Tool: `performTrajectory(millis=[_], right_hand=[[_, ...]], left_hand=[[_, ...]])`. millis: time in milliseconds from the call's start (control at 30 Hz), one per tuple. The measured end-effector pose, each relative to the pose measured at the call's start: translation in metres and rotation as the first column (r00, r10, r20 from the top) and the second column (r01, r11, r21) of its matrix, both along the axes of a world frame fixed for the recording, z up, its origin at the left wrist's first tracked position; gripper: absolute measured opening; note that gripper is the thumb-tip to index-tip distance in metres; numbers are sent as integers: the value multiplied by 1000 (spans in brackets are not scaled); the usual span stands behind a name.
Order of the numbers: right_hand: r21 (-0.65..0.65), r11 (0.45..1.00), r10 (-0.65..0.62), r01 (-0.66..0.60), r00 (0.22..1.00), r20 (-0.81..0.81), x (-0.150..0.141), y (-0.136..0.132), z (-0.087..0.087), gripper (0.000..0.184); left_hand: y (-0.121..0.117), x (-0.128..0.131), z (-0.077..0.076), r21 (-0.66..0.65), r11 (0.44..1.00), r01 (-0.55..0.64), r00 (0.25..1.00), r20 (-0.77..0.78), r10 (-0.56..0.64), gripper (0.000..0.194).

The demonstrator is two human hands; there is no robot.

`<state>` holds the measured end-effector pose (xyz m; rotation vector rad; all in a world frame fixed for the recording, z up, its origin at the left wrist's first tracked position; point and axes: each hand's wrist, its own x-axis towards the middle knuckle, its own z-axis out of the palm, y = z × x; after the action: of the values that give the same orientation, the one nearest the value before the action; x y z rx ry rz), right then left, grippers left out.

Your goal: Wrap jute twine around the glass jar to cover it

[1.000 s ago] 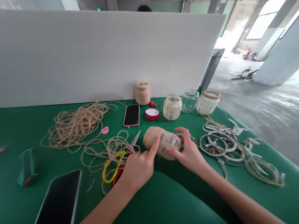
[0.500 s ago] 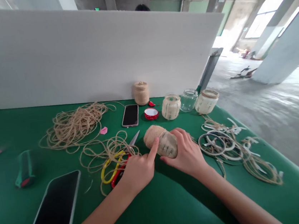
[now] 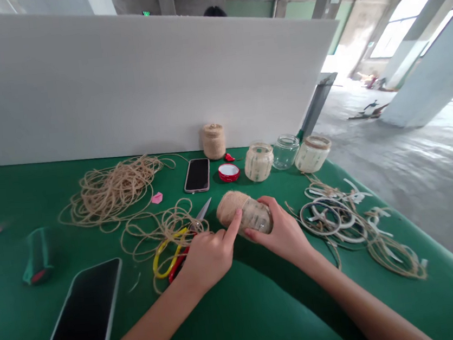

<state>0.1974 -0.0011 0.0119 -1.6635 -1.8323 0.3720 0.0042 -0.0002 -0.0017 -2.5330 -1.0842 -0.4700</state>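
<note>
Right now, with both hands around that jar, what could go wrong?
The scissors lie with their blade close to the left hand, so a slip might nick it. Loose jute twine lies across their handles and could snag. The twine-wrapped glass jar, clasped by the right hand, might crack if it slipped.
</note>
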Motion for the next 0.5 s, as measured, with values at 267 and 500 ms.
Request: performTrajectory(millis=[267, 500], right_hand=[[-110, 993, 11, -31, 983, -181, 3, 3, -2, 53], [-80, 997, 23, -23, 1000, 6, 7, -1, -2, 53]], left_hand=[[1, 1, 2, 9, 1000, -23, 999, -32, 24, 70], [-1, 1, 2, 34, 999, -9, 1000, 1, 9, 68]])
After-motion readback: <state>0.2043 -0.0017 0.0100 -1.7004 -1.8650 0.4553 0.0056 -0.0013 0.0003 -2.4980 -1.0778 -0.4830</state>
